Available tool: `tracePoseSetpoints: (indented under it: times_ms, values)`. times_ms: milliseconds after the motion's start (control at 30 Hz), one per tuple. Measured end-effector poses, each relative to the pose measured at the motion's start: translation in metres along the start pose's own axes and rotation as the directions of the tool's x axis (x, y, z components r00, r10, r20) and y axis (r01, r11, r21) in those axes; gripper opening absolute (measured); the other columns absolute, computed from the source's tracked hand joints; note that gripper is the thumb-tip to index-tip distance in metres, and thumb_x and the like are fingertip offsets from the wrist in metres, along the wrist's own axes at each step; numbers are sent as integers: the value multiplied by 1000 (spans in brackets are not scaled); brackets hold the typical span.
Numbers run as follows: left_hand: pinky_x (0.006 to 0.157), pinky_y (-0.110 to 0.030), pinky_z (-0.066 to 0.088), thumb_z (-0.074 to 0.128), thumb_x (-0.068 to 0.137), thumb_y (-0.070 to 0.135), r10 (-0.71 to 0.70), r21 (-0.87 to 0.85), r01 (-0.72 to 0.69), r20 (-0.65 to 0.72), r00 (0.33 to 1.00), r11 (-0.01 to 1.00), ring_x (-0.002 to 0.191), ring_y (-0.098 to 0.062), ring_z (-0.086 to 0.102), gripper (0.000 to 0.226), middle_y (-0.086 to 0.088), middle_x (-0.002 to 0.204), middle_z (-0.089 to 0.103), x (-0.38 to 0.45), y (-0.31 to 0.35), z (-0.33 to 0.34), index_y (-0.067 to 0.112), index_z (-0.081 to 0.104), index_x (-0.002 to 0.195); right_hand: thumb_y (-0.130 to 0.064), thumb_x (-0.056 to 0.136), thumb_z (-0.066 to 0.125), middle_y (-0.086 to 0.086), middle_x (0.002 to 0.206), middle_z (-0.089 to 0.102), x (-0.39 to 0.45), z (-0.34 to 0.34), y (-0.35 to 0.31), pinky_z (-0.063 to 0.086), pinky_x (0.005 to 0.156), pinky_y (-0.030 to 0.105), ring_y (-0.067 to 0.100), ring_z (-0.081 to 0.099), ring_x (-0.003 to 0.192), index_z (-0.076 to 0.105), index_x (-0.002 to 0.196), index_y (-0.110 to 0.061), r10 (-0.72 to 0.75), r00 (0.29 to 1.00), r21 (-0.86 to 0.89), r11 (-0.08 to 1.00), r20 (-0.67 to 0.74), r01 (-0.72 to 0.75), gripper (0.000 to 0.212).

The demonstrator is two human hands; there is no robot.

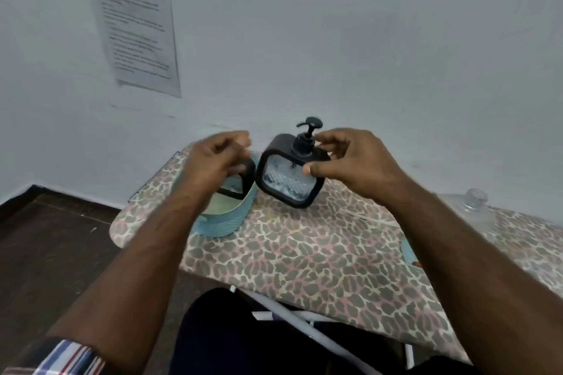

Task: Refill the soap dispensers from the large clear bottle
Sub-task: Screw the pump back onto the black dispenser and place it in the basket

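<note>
Printed sheet (134,24) taped to the wall (350,39), its text too blurred to read; no brand or label legible anywhere. Right hand (350,166) grasping a black-framed soap dispenser (289,181), thumb on the clear front, curled fingers behind near the pump (307,134), the dispenser tilted near the far edge of the leopard-print ironing board (304,259). Left hand (213,158) blurred, fingers curled over a second black-framed dispenser (240,184) standing in a light blue container (225,222) at the left end; grip uncertain. Large clear bottle (472,207) upright at the right, well apart.
</note>
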State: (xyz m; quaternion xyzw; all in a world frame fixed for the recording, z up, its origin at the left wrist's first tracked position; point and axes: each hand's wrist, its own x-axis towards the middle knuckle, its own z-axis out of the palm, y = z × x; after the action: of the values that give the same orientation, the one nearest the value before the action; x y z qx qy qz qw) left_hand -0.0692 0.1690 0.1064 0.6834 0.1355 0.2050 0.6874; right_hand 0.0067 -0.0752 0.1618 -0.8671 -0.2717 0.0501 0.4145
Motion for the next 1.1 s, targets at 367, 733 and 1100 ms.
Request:
tracePoseSetpoints:
  times_ms: [367,733,1100]
  values:
    - [84,-35,54,60,101,36,-25,182,56,-167,986,982,102,-13,70,22,8,113,75,11,-12,-86,29,71,119,-36,69,92,0,121,72,60,80,-52,55,94,31,11,66,109,65,132,-16,-89,994,40,995,61,87,72]
    - [100,-33,48,65,99,20,-49,652,38,0,999,758,112,-14,67,24,4,115,76,23,-29,-93,26,75,119,-35,72,88,-2,111,71,67,141,-30,48,79,29,18,66,103,67,119,-17,-42,990,-131,990,138,60,54]
    - [103,-38,51,69,95,18,12,810,54,-75,997,584,117,-25,66,26,-8,115,77,24,-51,-95,24,76,119,-33,78,85,3,118,68,73,169,-24,49,81,34,23,63,104,62,123,-16,-85,983,-247,961,160,124,54]
